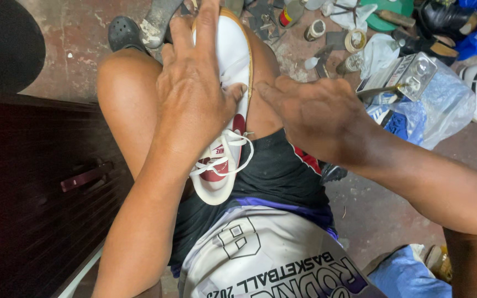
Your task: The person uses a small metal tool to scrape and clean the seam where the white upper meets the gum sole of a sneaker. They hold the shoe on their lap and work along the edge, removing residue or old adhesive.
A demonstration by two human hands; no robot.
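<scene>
Printed white fabric of my jersey point(271, 259) fills the bottom of the view, and just above it my left hand point(194, 99) lies spread flat over the white sneaker point(222, 160), pressing it down between my bare knees with the fingers open along its side, not curled around anything. My right hand point(310, 113) has thumb and fingertips pinched together against the shoe's edge, by the tan sole line; whether something thin sits in that pinch I cannot tell. The sneaker rests lengthwise on my lap, heel and loose white laces point(224, 152) toward me, toe pointing away.

What could go wrong, as I judge it: only a flat palm pins the shoe, so it could roll off my thigh if the right hand pushes sideways, and the slack laces could snag in the pinching fingers.

Beyond my right hand a metal box-like tool point(409, 74) sits on a clear plastic bag point(448, 105), with small tins and rolls of tape point(354, 40) scattered on the stained floor point(371, 209). A dark wooden panel point(34, 187) crowds my left elbow, and a black clog point(123, 33) lies past my knee
</scene>
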